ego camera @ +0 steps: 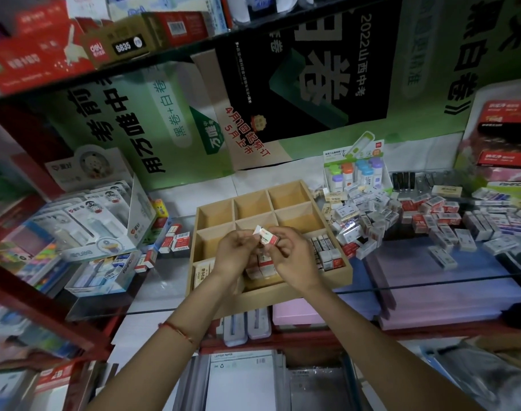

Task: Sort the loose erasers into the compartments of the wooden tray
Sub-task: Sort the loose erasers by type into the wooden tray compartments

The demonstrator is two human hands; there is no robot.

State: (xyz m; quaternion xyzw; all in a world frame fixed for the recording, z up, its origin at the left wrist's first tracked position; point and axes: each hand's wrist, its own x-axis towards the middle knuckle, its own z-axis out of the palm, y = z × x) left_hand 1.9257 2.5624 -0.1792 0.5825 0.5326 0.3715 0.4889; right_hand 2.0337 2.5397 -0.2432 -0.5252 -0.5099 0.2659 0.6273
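**One eraser in hand, waiting for its slot**

Both hands hold a single red-and-white eraser (pixel 266 235) in the air over the middle of the wooden tray (pixel 194 232). The left hand (pixel 235 253) pinches its white end with curled fingers. The right hand (pixel 288 256) grips the red end the same way. This looks like a check of the label before placing it.

Erasers that seem to match it stand in the front middle compartment (pixel 262 269), just under the hands, so the next move is probably a short drop straight down. Cream erasers (pixel 201 272) fill the front left slot and a row of standing ones (pixel 327 253) the slot to the right. The back compartments are empty.

The pile of loose erasers (pixel 372 221) on the desk (pixel 416 262) crowds the tray's right wall, so most of the sorting remains. Small boxes (pixel 176 241) lie near the left wall. The thin dividers leave little room for fingers, so the eraser should go in end-first. Above the tray the way is open.
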